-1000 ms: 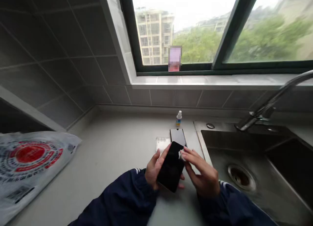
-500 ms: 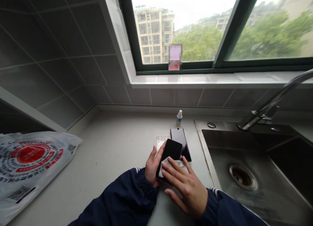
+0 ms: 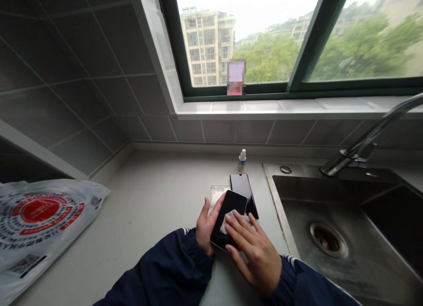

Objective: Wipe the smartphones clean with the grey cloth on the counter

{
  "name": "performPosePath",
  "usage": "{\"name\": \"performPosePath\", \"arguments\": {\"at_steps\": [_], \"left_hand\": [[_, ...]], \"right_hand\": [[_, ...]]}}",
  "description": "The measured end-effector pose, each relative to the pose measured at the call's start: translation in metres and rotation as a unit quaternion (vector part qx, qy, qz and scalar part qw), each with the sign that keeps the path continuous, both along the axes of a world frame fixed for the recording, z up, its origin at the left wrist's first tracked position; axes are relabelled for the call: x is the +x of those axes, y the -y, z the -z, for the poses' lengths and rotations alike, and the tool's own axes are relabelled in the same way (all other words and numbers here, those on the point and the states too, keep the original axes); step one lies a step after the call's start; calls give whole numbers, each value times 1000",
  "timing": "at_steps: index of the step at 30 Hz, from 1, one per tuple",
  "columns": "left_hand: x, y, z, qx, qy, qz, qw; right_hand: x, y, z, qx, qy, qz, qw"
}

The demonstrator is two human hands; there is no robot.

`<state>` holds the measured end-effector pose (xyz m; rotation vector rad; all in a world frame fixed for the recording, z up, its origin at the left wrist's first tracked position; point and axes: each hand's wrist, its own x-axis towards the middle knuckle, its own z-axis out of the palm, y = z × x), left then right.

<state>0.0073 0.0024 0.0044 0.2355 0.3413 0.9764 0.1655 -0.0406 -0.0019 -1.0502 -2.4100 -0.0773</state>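
My left hand (image 3: 205, 229) holds a black smartphone (image 3: 235, 200) from its left side and beneath, screen up and tilted over the counter. Fingers of my right hand (image 3: 256, 248) press a crumpled white tissue (image 3: 228, 222) flat against the middle of that screen. A second dark phone (image 3: 243, 185) lies face up on the counter just beyond, partly covered by the held one. Beside it is a clear phone case (image 3: 217, 192), partly hidden by my left hand and the held phone. Behind them stands a small white spray bottle (image 3: 242, 160) with a blue and yellow label.
To the right a steel sink (image 3: 279, 209) is set into the white counter (image 3: 158, 195), with a chrome faucet (image 3: 350, 151) behind it. A white plastic bag (image 3: 76, 226) with red print lies at the left. Behind the counter are a tiled wall and a window.
My right hand has slid the tissue up and to the right across the phone's screen, uncovering its lower part. The left hand and the held phone have barely moved.
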Motion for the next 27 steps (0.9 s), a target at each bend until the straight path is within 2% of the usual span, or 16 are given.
{"name": "performPosePath", "arguments": {"at_steps": [4, 7, 12, 15, 19, 21, 24, 27], "left_hand": [[0, -1, -2, -17, 10, 12, 1000], [-3, -1, -1, -13, 14, 21, 1000], [-8, -2, 4, 16, 33, 112, 993], [-7, -2, 4, 13, 34, 87, 995], [-2, -2, 2, 1, 19, 12, 1000], [-1, -2, 0, 0, 18, 0, 1000], [-4, -2, -2, 2, 16, 13, 1000], [-7, -3, -3, 10, 23, 61, 998]], "right_hand": [[2, 1, -4, -9, 9, -31, 999], [11, -10, -1, 6, 3, 18, 1000], [23, -26, 7, 14, -16, 93, 995], [19, -23, 6, 8, -24, 83, 996], [9, -8, -2, -15, -3, 8, 1000], [8, -5, -3, -17, 2, -7, 1000], [13, -11, 0, -3, -18, 34, 999], [19, -19, 4, 5, -44, 90, 995]]}}
